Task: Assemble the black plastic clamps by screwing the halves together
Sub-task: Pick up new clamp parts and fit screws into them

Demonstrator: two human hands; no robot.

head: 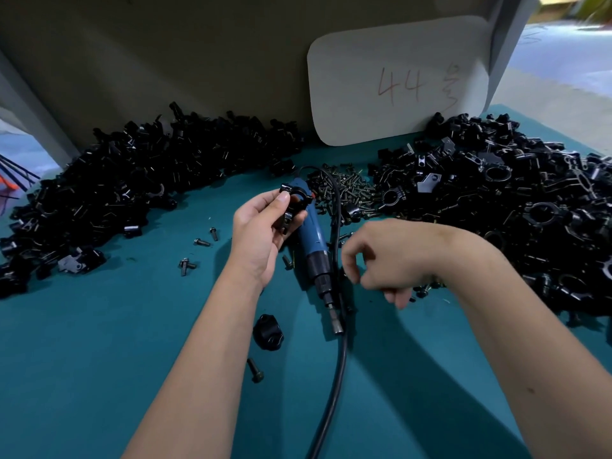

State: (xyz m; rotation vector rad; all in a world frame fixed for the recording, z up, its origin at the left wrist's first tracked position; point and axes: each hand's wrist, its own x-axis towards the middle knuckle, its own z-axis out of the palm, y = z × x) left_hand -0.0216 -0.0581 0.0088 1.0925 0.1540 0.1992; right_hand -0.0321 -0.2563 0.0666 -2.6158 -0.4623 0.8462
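My left hand grips a black plastic clamp between thumb and fingers, held above the teal table. Under it lies a blue electric screwdriver, its bit pointing toward me and its black cable running off the near edge. My right hand hovers palm down just right of the screwdriver with fingers curled; whether it holds a screw I cannot tell. A heap of screws lies behind the screwdriver.
Large piles of black clamp parts sit at the left and right. A black knob-like part and loose screws lie on the teal mat. A white card marked 44 leans on the back wall.
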